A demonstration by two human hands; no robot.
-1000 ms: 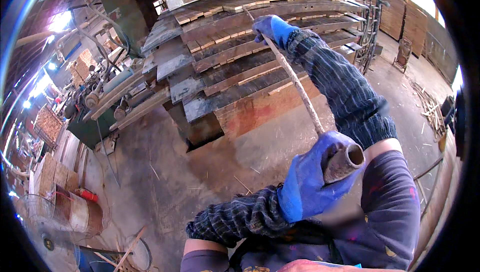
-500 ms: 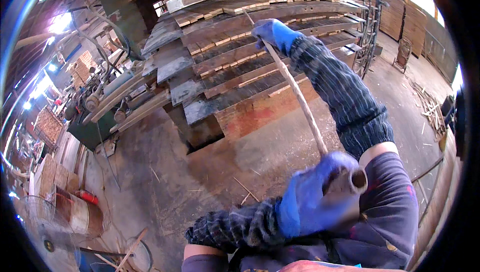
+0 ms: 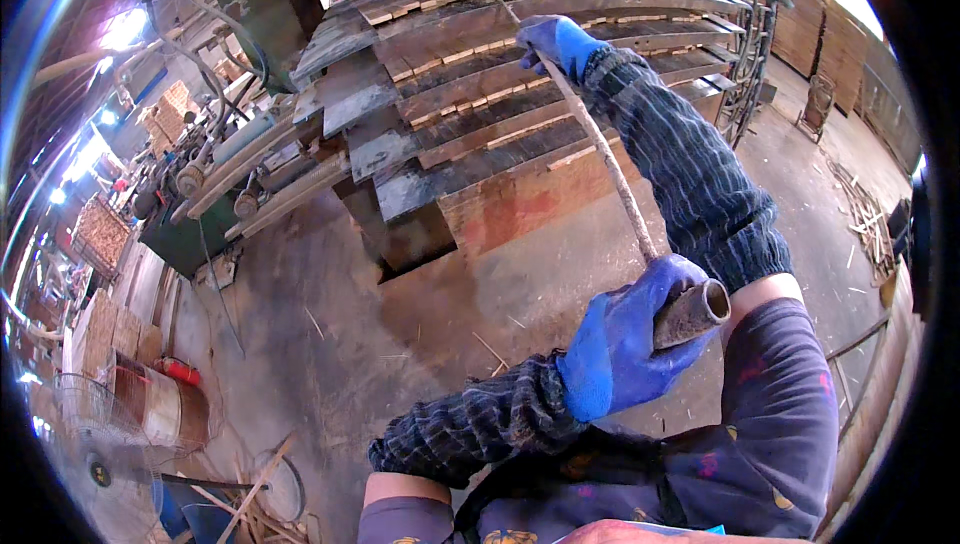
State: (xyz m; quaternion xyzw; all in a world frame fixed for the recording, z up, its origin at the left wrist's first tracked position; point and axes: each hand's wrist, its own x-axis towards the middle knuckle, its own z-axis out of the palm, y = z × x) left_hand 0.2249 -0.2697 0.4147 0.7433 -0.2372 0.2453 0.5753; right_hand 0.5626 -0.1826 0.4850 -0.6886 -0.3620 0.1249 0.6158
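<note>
Both gloved hands hold one long thin rod (image 3: 607,157) with a wide, hollow pipe end. My left hand (image 3: 625,344), in a blue-purple glove, is closed around the pipe end (image 3: 692,314), whose open mouth faces up and right. Farther forward, my right hand (image 3: 560,47) is closed on the rod near its far end. The rod's tip reaches the upper tiers of a press (image 3: 440,109) with several stacked plates. Rows of thin wooden strips (image 3: 460,51) lie on the plates, their ends showing at the edges.
Pipes (image 3: 752,54) run up the press's right side. Machinery with rollers (image 3: 225,159) stands at left. A wire fan (image 3: 98,471), a rusty drum (image 3: 165,409) and a red cylinder (image 3: 180,372) are at lower left. Loose wood strips (image 3: 862,209) lie on the floor at right.
My left hand has moved forward with the pipe end, and my right hand has shifted slightly forward. The rod stays in both hands; the whole view has shifted a little.
</note>
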